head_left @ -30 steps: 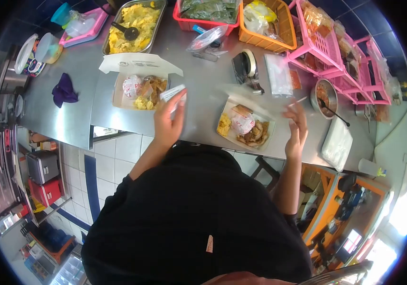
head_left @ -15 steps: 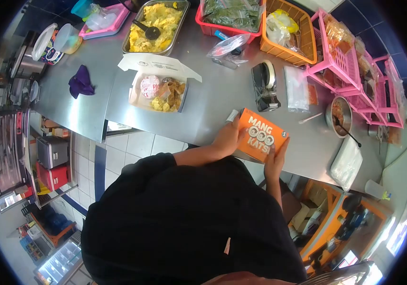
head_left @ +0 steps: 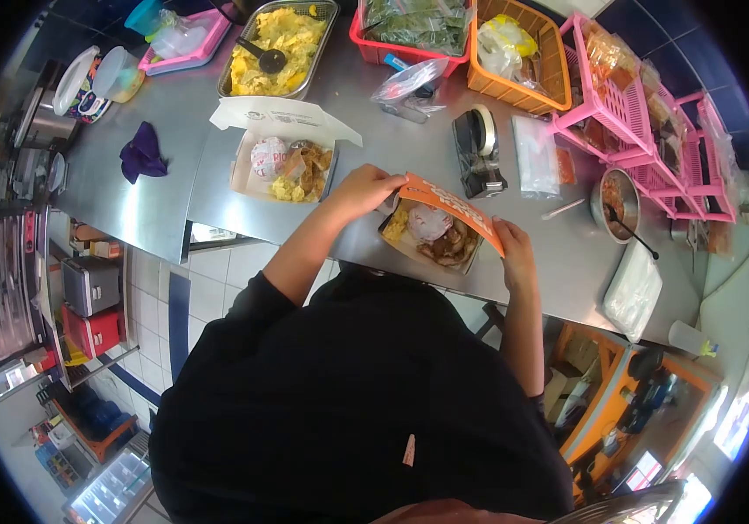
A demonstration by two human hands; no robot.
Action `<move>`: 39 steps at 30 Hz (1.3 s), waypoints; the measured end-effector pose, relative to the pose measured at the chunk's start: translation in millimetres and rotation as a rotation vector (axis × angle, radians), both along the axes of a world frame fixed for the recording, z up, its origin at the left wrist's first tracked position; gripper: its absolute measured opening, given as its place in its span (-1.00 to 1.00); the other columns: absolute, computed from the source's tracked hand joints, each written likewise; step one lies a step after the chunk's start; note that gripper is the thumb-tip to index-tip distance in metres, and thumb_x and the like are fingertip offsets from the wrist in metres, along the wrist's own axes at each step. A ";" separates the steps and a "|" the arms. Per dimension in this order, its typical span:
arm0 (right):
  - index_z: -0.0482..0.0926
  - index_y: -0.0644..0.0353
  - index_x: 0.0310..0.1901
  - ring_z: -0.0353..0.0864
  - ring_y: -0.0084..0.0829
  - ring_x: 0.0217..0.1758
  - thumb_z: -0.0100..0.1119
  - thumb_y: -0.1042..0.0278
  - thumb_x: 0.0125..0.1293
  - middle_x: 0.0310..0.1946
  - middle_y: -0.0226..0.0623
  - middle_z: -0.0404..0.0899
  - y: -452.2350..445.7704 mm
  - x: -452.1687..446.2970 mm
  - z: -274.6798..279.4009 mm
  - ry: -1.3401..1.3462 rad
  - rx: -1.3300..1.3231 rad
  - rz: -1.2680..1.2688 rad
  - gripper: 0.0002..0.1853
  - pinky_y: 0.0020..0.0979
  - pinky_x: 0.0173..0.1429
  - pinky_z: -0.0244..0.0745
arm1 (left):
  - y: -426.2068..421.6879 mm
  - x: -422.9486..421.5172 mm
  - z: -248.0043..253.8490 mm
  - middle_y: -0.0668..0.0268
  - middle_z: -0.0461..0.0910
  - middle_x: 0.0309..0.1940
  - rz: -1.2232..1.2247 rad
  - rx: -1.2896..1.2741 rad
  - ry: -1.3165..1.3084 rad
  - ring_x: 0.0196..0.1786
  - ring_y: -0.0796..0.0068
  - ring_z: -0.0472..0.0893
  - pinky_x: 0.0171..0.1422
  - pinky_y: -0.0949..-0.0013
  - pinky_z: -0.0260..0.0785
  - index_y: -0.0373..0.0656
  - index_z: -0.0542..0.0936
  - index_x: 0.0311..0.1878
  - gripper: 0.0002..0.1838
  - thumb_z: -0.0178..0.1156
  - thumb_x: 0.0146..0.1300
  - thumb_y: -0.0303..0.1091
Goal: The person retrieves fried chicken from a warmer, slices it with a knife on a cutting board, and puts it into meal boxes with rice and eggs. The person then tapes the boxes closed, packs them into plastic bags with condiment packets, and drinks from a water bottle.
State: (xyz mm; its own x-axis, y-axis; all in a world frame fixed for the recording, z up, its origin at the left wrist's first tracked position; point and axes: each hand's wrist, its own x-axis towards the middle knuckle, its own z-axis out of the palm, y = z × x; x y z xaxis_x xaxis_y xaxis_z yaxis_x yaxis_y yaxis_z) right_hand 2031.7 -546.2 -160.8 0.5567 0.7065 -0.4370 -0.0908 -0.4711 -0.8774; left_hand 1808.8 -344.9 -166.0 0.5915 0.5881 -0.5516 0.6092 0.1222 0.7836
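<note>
I'm in what looks like a food shop's kitchen. The bench (head_left: 409,144) is shiny metal, with a big tray (head_left: 323,54) of yellow food (head_left: 274,68) by its far edge and two open meal boxes (head_left: 287,116) nearer the front edge. Blue tiles (head_left: 676,39) line the wall.

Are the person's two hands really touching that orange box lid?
Touching. In the head view, the left hand grips one end of the orange box lid and the right hand grips the other, with no gap showing at either end.
</note>
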 end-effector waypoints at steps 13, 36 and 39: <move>0.39 0.24 0.23 0.36 0.00 0.17 0.00 0.13 0.39 0.11 0.03 0.33 -13.2 -63.7 -44.4 -0.953 -0.056 0.038 -0.52 -0.05 0.16 0.29 | -68.6 1.7 -47.4 -0.07 0.46 0.05 -0.022 1.189 -0.135 0.15 -0.08 0.39 0.31 -0.10 0.16 -0.14 0.35 0.32 -0.45 0.08 0.33 -0.10; 0.00 0.01 0.47 -0.23 0.19 0.52 0.21 -0.17 0.18 0.49 0.04 -0.24 -7.1 -25.2 4.2 -1.045 0.015 1.063 -0.07 0.13 0.48 -0.06 | -47.5 -7.7 -22.5 0.07 0.47 0.13 -0.830 0.995 -0.232 0.47 -0.14 0.01 0.45 -0.10 0.07 0.34 0.30 0.39 -0.16 0.35 -0.05 -0.27; 0.01 -0.01 0.47 -0.25 0.20 0.52 0.21 -0.25 0.14 0.50 0.01 -0.26 -8.1 -28.0 5.1 -1.059 0.065 1.031 -0.04 0.16 0.46 -0.07 | -52.1 -7.5 -3.0 0.15 0.40 0.25 -0.785 0.867 -0.191 0.51 -0.13 -0.06 0.45 -0.13 0.07 0.35 0.33 0.37 -0.20 0.34 -0.01 -0.30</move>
State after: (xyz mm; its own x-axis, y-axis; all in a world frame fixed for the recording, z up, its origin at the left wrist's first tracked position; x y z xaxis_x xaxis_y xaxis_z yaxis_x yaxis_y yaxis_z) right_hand 2003.7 -554.3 -155.8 -0.1593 0.9811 -0.1097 0.9329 0.1132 -0.3420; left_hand 1801.2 -397.0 -168.9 0.9868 0.1614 -0.0110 0.1446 -0.8495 0.5074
